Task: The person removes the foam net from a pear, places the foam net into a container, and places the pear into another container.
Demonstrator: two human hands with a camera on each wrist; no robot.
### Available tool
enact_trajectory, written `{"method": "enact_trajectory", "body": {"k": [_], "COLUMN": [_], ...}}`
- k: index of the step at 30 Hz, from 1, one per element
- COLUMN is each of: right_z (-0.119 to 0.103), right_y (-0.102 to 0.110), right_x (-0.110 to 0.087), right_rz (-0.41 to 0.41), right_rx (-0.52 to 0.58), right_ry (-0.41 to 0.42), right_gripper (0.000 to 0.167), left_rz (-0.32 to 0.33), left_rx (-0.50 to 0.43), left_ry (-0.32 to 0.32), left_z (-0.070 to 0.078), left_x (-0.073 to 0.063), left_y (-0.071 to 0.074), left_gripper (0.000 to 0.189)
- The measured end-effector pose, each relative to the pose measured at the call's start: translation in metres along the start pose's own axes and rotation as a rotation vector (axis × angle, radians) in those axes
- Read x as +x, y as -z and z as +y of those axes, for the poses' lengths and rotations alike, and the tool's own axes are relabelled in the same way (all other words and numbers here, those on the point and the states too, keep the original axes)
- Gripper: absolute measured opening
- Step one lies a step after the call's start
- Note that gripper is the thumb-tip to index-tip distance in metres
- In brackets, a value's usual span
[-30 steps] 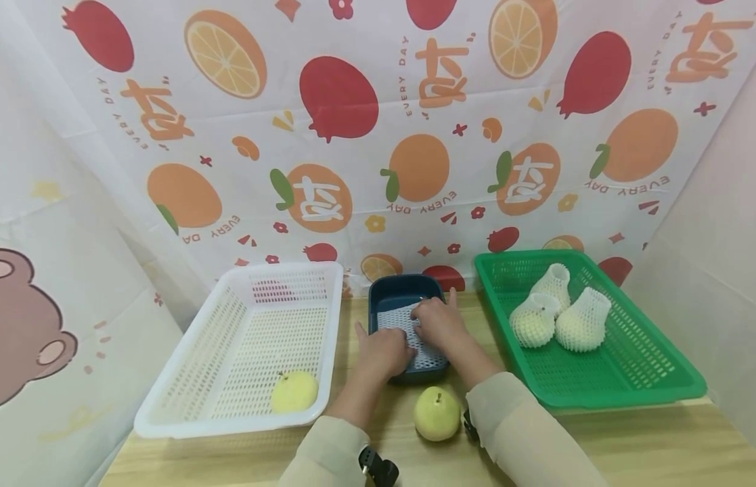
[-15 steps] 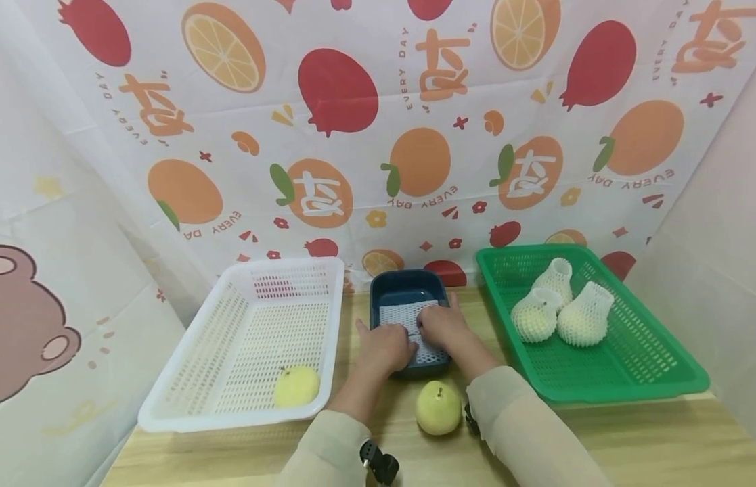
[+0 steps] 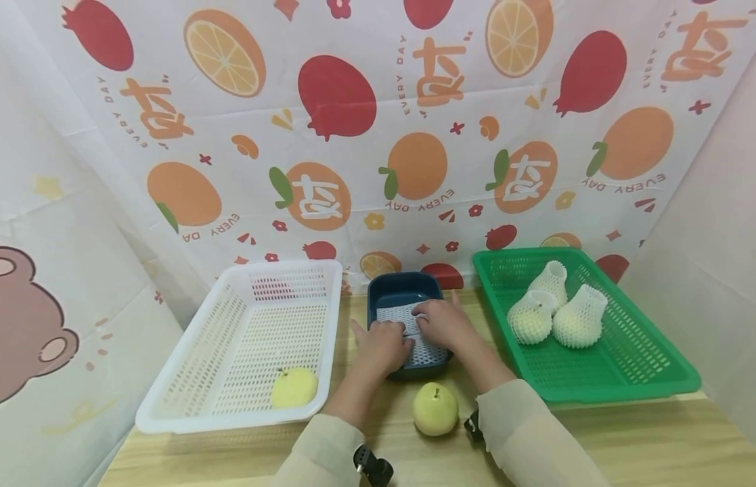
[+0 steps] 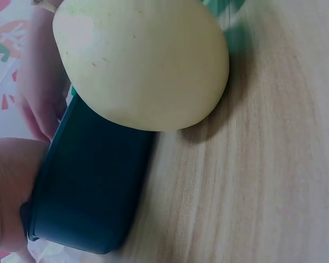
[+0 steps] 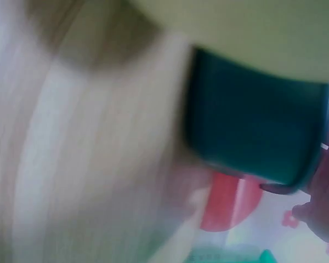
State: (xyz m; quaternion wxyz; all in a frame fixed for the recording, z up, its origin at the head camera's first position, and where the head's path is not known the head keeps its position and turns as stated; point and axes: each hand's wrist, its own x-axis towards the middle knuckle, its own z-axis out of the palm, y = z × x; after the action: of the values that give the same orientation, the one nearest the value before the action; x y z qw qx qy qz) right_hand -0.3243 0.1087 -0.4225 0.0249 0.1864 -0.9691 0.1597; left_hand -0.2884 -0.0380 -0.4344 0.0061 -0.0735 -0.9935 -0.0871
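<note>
A white foam net sleeve (image 3: 426, 352) lies flat in a small dark blue tray (image 3: 402, 284) at the middle of the table. My left hand (image 3: 380, 348) reaches over the tray's left side, its curled fingers pinching the net. From the right, my right hand (image 3: 441, 321) pinches the same net with bent fingers. A yellow-green pear (image 3: 435, 409) stands bare on the table between my forearms, in front of the tray. That pear (image 4: 142, 66) covers part of the tray (image 4: 93, 181) in the left wrist view. The fingertips are partly hidden, and the right wrist view is blurred.
At the left, a white basket (image 3: 231, 423) holds one bare pear (image 3: 294, 387). The green basket (image 3: 621, 392) at the right holds 3 pears in foam nets (image 3: 580, 318). Behind everything hangs a fruit-printed cloth (image 3: 353, 162).
Both hands stay at the tray with small finger shifts on the net. The right fingers looked more curled half a second ago. The pears and baskets stay in place while the view shifts slightly.
</note>
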Motion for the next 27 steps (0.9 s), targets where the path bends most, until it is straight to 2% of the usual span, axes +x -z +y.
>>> {"method": "enact_trajectory", "body": {"k": [6,12,15,17,23,27], "right_z": [0.004,0.009,0.012,0.013,0.011,0.009], "right_y": [0.013,0.033,0.045,0.050,0.057,0.055], "right_x": [-0.022,-0.056,-0.072,-0.079,-0.093,-0.097], "right_rz": [0.106,0.111,0.039,-0.039,-0.274,-0.366], "right_rx": [0.218,0.444,0.505,0.521,0.534,0.560], "right_ry": [0.051,0.049,0.096,0.143,0.205,0.210], "right_gripper": [0.021,0.021,0.019,0.019,0.027,0.026], "left_rz": [0.063,0.176,0.231,0.266,0.380,0.463], "left_rx": [-0.040,-0.107,-0.154,-0.199,-0.404,-0.492], "left_ry": [-0.037,-0.135,-0.197,-0.247,-0.409,-0.446], "left_z": [0.000,0.002,0.002,0.001,-0.004,-0.004], "left_x": [-0.007,-0.025,-0.035,-0.041,-0.060,-0.072], "left_y": [0.003,0.009,0.009,0.008,0.004,0.003], "left_gripper": [0.038,0.034,0.032,0.030,0.025,0.021]}}
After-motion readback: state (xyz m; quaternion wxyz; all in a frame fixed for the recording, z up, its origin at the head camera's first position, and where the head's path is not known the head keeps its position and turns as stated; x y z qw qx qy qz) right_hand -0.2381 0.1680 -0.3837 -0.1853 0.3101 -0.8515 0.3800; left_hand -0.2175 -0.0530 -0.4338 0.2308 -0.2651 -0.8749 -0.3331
